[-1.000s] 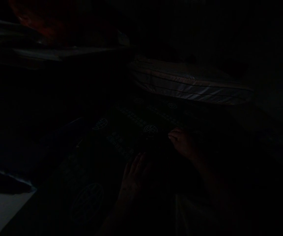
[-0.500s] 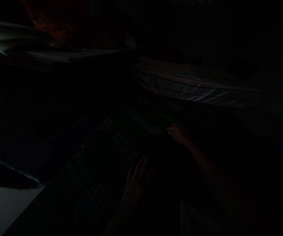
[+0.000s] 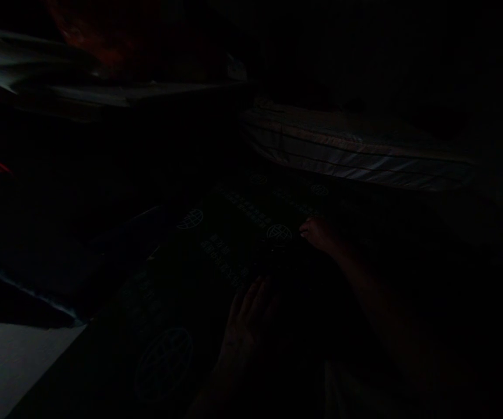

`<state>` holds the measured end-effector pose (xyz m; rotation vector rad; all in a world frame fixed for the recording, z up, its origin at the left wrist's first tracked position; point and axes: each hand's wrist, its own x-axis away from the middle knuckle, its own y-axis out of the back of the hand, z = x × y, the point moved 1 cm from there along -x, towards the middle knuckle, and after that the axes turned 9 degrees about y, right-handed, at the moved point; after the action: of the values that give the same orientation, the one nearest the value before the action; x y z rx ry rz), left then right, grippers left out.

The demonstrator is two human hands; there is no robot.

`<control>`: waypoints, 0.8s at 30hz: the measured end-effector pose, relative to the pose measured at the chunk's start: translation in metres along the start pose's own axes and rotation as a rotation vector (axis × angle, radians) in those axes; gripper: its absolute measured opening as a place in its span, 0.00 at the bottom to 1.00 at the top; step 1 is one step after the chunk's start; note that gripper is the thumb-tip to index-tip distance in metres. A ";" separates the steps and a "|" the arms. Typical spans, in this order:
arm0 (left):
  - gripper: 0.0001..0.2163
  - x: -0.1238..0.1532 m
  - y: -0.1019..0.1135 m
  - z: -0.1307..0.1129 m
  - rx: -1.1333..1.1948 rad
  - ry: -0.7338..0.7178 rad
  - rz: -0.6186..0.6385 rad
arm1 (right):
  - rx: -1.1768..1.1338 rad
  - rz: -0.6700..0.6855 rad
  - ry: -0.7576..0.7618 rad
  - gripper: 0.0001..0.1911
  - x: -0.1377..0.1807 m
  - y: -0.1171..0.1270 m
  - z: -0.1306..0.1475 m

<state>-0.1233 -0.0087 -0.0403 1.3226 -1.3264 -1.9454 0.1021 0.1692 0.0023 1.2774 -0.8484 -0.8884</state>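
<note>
The view is very dark. My left hand (image 3: 251, 308) lies palm down with its fingers stretched out, on or beside a black object whose shape I cannot make out. Farther off and to the right is my right hand (image 3: 315, 231), its fingers curled together; what they hold, if anything, is hidden in the dark. Under both hands spreads a dark green sheet or board (image 3: 181, 279) printed with pale globe emblems and rows of characters. A few tiny glints show between the hands.
A plastic-wrapped mattress-like slab (image 3: 356, 163) lies beyond the hands. At the upper left stands a shelf or tabletop (image 3: 146, 92) bearing a reddish-orange object (image 3: 98, 43) and pale sheets (image 3: 2, 55). Dark blue fabric (image 3: 120, 238) hangs at the left, above a pale floor patch (image 3: 16, 355).
The whole view has shifted slightly, so most things sit a little farther right. Both hands keep nearly the same pose and place on the green surface.
</note>
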 end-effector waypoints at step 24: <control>0.22 -0.004 0.004 -0.002 0.123 0.031 -0.070 | -0.017 0.047 0.021 0.09 -0.005 0.001 -0.002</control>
<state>-0.1207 -0.0080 -0.0347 1.4701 -1.4230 -1.9074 0.1022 0.1748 0.0033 1.2451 -0.8486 -0.8421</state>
